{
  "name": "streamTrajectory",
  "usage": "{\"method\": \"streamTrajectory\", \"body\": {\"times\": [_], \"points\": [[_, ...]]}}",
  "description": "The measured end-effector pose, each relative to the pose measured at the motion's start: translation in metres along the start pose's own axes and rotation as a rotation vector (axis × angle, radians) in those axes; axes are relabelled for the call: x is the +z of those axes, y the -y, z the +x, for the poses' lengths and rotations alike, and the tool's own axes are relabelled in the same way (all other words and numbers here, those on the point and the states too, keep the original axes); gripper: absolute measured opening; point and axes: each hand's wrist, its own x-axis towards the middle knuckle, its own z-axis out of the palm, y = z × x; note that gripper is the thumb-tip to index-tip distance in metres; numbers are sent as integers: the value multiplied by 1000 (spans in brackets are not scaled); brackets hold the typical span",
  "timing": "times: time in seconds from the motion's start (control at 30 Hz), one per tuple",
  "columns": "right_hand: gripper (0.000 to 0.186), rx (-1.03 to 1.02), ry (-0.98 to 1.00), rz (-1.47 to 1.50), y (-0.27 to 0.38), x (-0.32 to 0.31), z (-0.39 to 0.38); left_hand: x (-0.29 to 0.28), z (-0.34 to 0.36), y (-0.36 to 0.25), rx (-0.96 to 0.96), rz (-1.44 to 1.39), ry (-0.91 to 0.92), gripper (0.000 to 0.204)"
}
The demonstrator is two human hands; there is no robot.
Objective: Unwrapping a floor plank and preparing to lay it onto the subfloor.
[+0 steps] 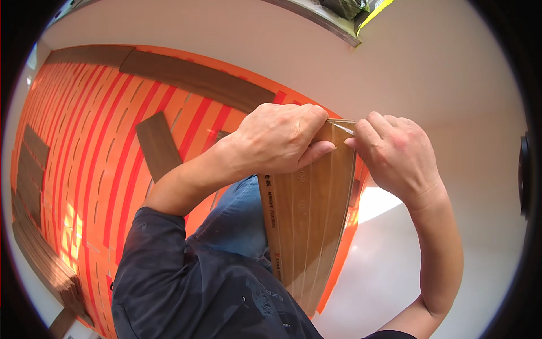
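While a person in a dark long-sleeved top and blue jeans bends over the floor, both hands meet at the far end of a brown wooden floor plank (307,226) that rests against the knee. The left hand (276,141) is curled over the plank's top corner, fingers together and clamped on it, thumb pressing the face. The right hand (395,155) pinches a thin pale strip or small blade (343,129) between thumb and forefinger at the plank's upper edge; which it is cannot be told. Underneath lies an orange underlay with red stripes (101,147), with several dark planks (195,79) laid along a white wall (440,73).
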Motion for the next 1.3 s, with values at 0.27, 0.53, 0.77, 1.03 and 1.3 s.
{"method": "streamTrajectory", "body": {"times": [0.27, 0.53, 0.77, 1.03, 1.3], "points": [[14, -246, -107, 15, -16, 2, 1, -3, 0, -4, -11, -79, -33, 45], [20, -349, -96, -80, -12, -9, 1, 0, 3, -2, 20, -143, -40, 51], [24, -365, -30, -99, -2, -15, -8, 6, 1, -1, 42, -205, -27, 55], [20, -100, -268, 57, 9, 21, -19, 9, -6, 7, 69, -138, -106, 58], [61, 873, 7, 1733, 88, 67, -119, -3, 1, 5, -8, -28, -72, 53]]}}
